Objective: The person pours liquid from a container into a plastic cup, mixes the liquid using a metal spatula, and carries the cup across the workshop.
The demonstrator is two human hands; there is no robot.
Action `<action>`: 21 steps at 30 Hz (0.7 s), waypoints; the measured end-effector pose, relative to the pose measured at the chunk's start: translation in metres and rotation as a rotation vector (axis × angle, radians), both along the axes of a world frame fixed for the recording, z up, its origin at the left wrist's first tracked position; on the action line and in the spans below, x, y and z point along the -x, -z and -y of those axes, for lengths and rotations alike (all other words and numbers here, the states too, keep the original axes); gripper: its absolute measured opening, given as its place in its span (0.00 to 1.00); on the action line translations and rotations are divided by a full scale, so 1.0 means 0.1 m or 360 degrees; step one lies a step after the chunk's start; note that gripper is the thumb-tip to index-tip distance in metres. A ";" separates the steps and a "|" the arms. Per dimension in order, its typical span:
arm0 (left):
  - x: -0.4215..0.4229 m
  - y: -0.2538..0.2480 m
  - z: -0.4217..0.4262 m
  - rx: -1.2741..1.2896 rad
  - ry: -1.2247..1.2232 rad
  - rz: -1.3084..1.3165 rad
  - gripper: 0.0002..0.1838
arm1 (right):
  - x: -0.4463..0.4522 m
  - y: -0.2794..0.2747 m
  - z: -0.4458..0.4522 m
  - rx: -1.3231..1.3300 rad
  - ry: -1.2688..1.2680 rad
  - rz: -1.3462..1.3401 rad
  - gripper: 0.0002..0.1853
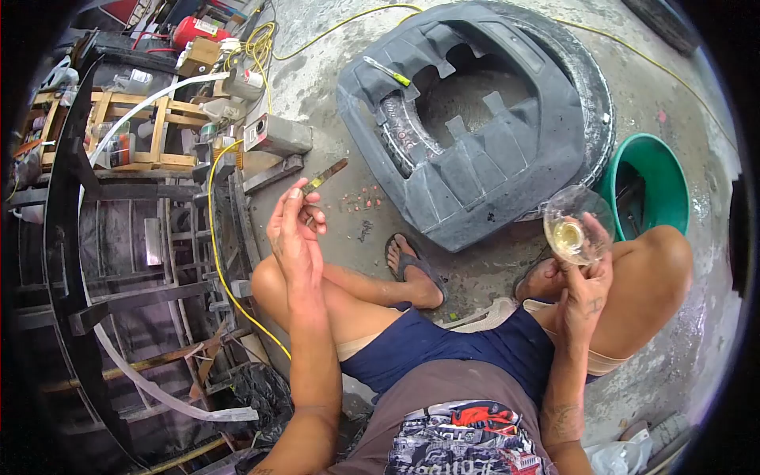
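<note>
My left hand [294,229] is closed around a thin, flat blade-like tool [326,176] with a brownish tip and a yellow-green patch near my fingers. Its exact kind is unclear. In my right hand [587,286] is a clear bowl [576,207], tilted, with a little pale yellow liquid at its bottom. Ahead of both hands lies a large grey moulded part [467,178] with a big opening, resting on a tire [598,103]. A slim tool with a yellow-green end [388,71] lies on the part's upper left.
A green bucket [651,150] with dark items inside stands at right. On the left are a dark metal frame [142,190], a wooden crate [162,127] with bottles, and a metal can [277,134]. A yellow cable [212,229] runs past my left side; reddish crumbs [364,200] dot the floor.
</note>
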State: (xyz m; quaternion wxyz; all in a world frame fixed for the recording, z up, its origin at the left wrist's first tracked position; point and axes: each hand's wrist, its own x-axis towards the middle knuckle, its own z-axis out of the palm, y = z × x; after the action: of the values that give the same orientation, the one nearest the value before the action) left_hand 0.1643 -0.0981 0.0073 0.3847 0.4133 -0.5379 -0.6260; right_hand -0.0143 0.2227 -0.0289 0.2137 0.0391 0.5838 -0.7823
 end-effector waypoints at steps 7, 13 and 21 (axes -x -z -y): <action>0.46 -0.13 0.77 0.0069 0.0304 0.0114 0.19 | 0.85 -0.40 -0.02 -0.0018 -0.0057 -0.0399 0.32; 0.89 0.07 1.27 0.0083 0.0633 0.0452 0.15 | 1.91 -0.61 0.22 0.0012 -0.0037 -0.0659 0.35; 0.89 0.44 1.30 0.0126 0.0591 0.0611 0.13 | 2.13 -0.06 0.35 0.0012 0.0049 -0.0478 0.34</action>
State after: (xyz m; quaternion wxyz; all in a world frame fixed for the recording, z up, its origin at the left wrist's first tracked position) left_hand 0.0754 -0.2281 -0.0364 0.1702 0.4033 -0.6917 -0.5744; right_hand -0.2276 0.1879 -0.0229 0.1122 -0.0704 0.6056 -0.7846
